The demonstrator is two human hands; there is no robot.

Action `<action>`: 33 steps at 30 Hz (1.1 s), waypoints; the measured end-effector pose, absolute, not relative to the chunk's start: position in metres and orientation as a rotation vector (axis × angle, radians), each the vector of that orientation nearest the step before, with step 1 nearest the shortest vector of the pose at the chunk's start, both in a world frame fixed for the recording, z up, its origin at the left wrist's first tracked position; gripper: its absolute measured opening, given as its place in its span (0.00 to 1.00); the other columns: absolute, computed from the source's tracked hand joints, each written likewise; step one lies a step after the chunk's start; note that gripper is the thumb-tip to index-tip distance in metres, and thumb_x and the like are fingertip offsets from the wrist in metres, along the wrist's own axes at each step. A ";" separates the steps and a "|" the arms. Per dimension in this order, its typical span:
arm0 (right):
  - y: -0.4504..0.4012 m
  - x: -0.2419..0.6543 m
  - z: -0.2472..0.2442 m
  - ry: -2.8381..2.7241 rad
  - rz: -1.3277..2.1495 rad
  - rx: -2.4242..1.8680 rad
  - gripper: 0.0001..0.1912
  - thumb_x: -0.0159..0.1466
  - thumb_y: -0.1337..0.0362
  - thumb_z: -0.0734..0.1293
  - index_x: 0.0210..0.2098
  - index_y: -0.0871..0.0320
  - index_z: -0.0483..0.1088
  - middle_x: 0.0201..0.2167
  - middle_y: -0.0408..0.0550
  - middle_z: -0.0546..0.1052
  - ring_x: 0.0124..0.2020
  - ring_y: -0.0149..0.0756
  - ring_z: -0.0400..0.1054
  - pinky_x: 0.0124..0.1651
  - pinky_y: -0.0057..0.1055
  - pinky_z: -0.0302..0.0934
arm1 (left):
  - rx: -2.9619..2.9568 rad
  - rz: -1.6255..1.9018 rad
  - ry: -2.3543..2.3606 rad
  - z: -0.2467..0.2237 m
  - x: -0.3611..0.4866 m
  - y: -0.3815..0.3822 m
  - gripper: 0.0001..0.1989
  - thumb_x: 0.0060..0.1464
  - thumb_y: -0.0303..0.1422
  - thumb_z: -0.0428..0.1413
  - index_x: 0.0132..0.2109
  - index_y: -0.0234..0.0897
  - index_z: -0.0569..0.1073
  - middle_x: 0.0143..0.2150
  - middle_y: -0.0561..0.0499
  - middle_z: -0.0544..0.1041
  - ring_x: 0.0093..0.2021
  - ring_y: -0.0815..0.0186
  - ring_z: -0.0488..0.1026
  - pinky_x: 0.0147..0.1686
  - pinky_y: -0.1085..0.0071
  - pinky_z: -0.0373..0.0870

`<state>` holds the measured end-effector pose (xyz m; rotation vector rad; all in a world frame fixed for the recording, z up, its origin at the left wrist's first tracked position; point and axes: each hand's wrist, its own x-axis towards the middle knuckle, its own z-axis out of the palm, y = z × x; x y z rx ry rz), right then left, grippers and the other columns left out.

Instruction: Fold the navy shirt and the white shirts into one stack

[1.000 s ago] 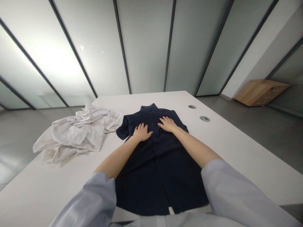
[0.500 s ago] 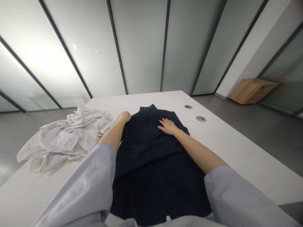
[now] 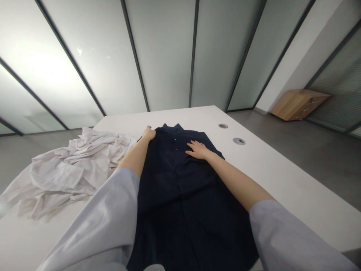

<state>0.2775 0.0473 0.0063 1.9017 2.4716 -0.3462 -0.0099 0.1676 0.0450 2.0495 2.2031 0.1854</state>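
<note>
A dark navy shirt lies front side up on the white table, its collar at the far end and its hem toward me. My left hand is closed on the shirt at its left shoulder edge; the fingertips are partly hidden. Flat on the right chest of the shirt rests my right hand, fingers spread, holding nothing. A few small buttons show along the front placket. My right forearm covers part of the shirt's right side.
A crumpled heap of white cloth lies on the table to the left. Two round cable grommets are set in the tabletop at the right. Beyond stand frosted glass panels, and a wooden cabinet is on the floor at far right.
My left hand has drawn the shirt's left shoulder edge slightly outward and up. The right hand stays flat on the chest. The view has shifted slightly.
</note>
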 end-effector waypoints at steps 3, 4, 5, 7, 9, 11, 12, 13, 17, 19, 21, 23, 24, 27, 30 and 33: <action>0.049 0.275 0.007 2.459 -0.333 1.927 0.36 0.67 0.43 0.53 0.69 0.53 0.53 0.71 0.52 0.48 0.71 0.52 0.39 0.68 0.49 0.39 | 2.142 0.238 2.152 0.045 -0.001 0.151 0.32 0.59 0.40 0.47 0.67 0.32 0.56 0.68 0.38 0.60 0.66 0.54 0.59 0.60 0.63 0.62; 0.050 0.274 0.006 2.452 -0.325 1.944 0.36 0.67 0.43 0.53 0.69 0.53 0.52 0.72 0.52 0.48 0.71 0.52 0.38 0.68 0.50 0.38 | 2.188 0.247 2.126 0.044 0.003 0.142 0.32 0.59 0.41 0.47 0.67 0.33 0.57 0.68 0.38 0.61 0.66 0.53 0.59 0.61 0.60 0.60; 0.051 0.274 0.006 2.445 -0.316 1.960 0.37 0.67 0.43 0.52 0.69 0.54 0.52 0.72 0.52 0.47 0.71 0.52 0.38 0.68 0.50 0.38 | 2.233 0.250 2.104 0.042 0.006 0.133 0.31 0.59 0.43 0.47 0.66 0.35 0.58 0.67 0.38 0.62 0.66 0.51 0.59 0.61 0.57 0.59; 0.052 0.272 0.005 2.442 -0.302 1.985 0.37 0.67 0.43 0.51 0.70 0.55 0.51 0.72 0.54 0.47 0.71 0.52 0.38 0.68 0.51 0.38 | 2.291 0.237 2.083 0.035 0.013 0.112 0.32 0.59 0.48 0.45 0.66 0.36 0.60 0.68 0.38 0.61 0.66 0.48 0.58 0.62 0.51 0.56; 0.053 0.272 0.005 2.447 -0.286 2.004 0.38 0.67 0.42 0.51 0.70 0.56 0.51 0.71 0.55 0.47 0.71 0.52 0.38 0.68 0.51 0.38 | 2.275 0.156 2.080 0.026 0.018 0.093 0.35 0.60 0.52 0.41 0.67 0.37 0.59 0.70 0.38 0.56 0.68 0.45 0.53 0.63 0.46 0.52; 0.054 0.274 0.005 2.441 -0.265 2.026 0.37 0.67 0.43 0.51 0.69 0.56 0.51 0.71 0.54 0.48 0.71 0.52 0.38 0.68 0.52 0.38 | 2.254 0.066 2.052 0.016 0.021 0.078 0.37 0.60 0.55 0.39 0.68 0.38 0.58 0.71 0.38 0.53 0.70 0.44 0.49 0.63 0.44 0.50; 0.054 0.276 0.005 2.435 -0.257 2.037 0.37 0.67 0.43 0.51 0.69 0.55 0.51 0.71 0.53 0.48 0.71 0.52 0.38 0.68 0.52 0.38 | 2.263 0.050 2.026 0.012 0.020 0.074 0.37 0.60 0.55 0.39 0.68 0.38 0.57 0.71 0.39 0.52 0.70 0.45 0.48 0.64 0.44 0.49; 0.054 0.278 0.005 2.429 -0.252 2.045 0.37 0.67 0.43 0.51 0.69 0.54 0.51 0.71 0.52 0.48 0.71 0.51 0.38 0.68 0.52 0.38 | 2.287 0.069 1.997 0.009 0.018 0.070 0.36 0.60 0.54 0.39 0.68 0.39 0.58 0.71 0.39 0.53 0.70 0.46 0.49 0.64 0.45 0.50; 0.053 0.293 0.002 2.421 -0.240 2.040 0.37 0.67 0.42 0.50 0.70 0.53 0.51 0.72 0.51 0.48 0.71 0.51 0.38 0.68 0.52 0.38 | 2.382 0.422 1.983 0.009 -0.004 0.071 0.27 0.64 0.43 0.41 0.64 0.36 0.63 0.65 0.40 0.65 0.65 0.55 0.60 0.62 0.58 0.57; 0.053 0.299 0.000 2.421 -0.226 2.040 0.37 0.67 0.42 0.50 0.70 0.54 0.51 0.72 0.50 0.48 0.71 0.51 0.39 0.68 0.51 0.39 | 2.357 0.558 2.107 0.013 -0.023 0.075 0.23 0.63 0.35 0.43 0.61 0.35 0.67 0.61 0.40 0.69 0.62 0.56 0.64 0.60 0.60 0.60; 0.053 0.302 -0.002 2.421 -0.203 2.049 0.37 0.68 0.42 0.50 0.69 0.54 0.51 0.71 0.50 0.48 0.71 0.51 0.39 0.68 0.51 0.39 | 2.286 0.494 2.263 0.017 -0.044 0.079 0.22 0.60 0.31 0.45 0.59 0.34 0.69 0.58 0.37 0.71 0.60 0.52 0.66 0.58 0.58 0.62; 0.053 0.302 -0.004 2.421 -0.182 2.057 0.37 0.68 0.42 0.49 0.69 0.54 0.51 0.71 0.50 0.49 0.71 0.51 0.39 0.68 0.51 0.39 | 2.204 0.293 2.358 0.019 -0.062 0.084 0.22 0.58 0.35 0.48 0.56 0.30 0.71 0.57 0.33 0.72 0.59 0.48 0.66 0.56 0.56 0.64; 0.053 0.302 -0.004 2.421 -0.175 2.059 0.37 0.68 0.42 0.49 0.69 0.54 0.51 0.71 0.51 0.49 0.71 0.52 0.39 0.68 0.51 0.40 | 2.170 0.194 2.375 0.020 -0.068 0.087 0.24 0.57 0.39 0.50 0.55 0.28 0.72 0.56 0.32 0.73 0.59 0.46 0.66 0.55 0.56 0.64; 0.053 0.301 -0.005 2.423 -0.172 2.064 0.37 0.68 0.42 0.49 0.69 0.54 0.52 0.71 0.51 0.49 0.71 0.52 0.40 0.68 0.51 0.40 | 2.060 0.057 2.347 0.025 -0.078 0.097 0.27 0.52 0.45 0.54 0.49 0.26 0.75 0.53 0.29 0.74 0.57 0.42 0.68 0.53 0.57 0.65; 0.053 0.301 -0.004 2.422 -0.170 2.062 0.37 0.68 0.42 0.49 0.69 0.53 0.52 0.71 0.51 0.49 0.71 0.51 0.40 0.68 0.50 0.40 | 1.942 0.128 2.314 0.033 -0.076 0.105 0.22 0.51 0.39 0.55 0.49 0.27 0.75 0.50 0.31 0.77 0.52 0.46 0.73 0.46 0.62 0.69; 0.052 0.301 -0.003 2.424 -0.161 2.058 0.36 0.68 0.43 0.49 0.69 0.54 0.51 0.71 0.51 0.49 0.71 0.51 0.41 0.68 0.50 0.41 | 1.919 0.257 2.310 0.047 -0.075 0.108 0.21 0.56 0.38 0.51 0.51 0.29 0.74 0.47 0.36 0.79 0.45 0.54 0.77 0.38 0.68 0.70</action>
